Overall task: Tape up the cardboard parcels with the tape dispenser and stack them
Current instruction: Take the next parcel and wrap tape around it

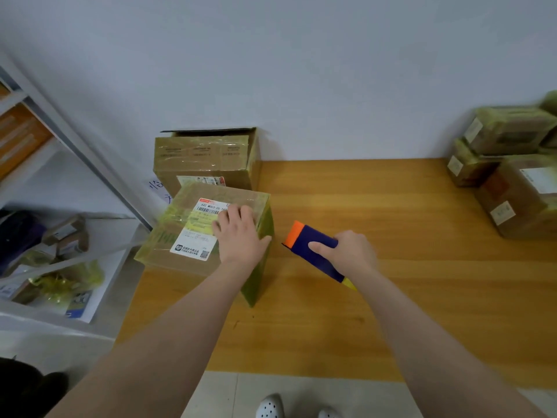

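My left hand (238, 236) lies flat on top of a parcel (168, 248) that sits at the left edge of the table (391, 206), towards the far corner. The fingers (233, 212) are straight and close together, pressing on the white label (196, 230), and my thumb hangs over the parcel's right top edge. The parcel is wrapped in yellowish-green tape, which covers its right side, and its near left corner juts past the table's left edge.

My right hand (355, 254) grips the tape dispenser (313, 251) just to the right of the parcel, near the middle of the table. The thumb lies across its blue top and the other fingers curl round the far side, out of sight. The dispenser's orange end points at the parcel but does not touch it; a yellow bit shows at its near end, below my wrist. I cannot tell whether it rests on the table or is held just above it.

Behind the parcel, in the far left corner against the wall, stands an open box (208, 158) with its flaps up and clear tape on its front. At the far right edge of the table is a stack of parcels (509, 137), taped and labelled. A metal shelf (69, 146) holding small boxes stands beside the left edge. My shoes (271, 407) show on the floor below the near edge.
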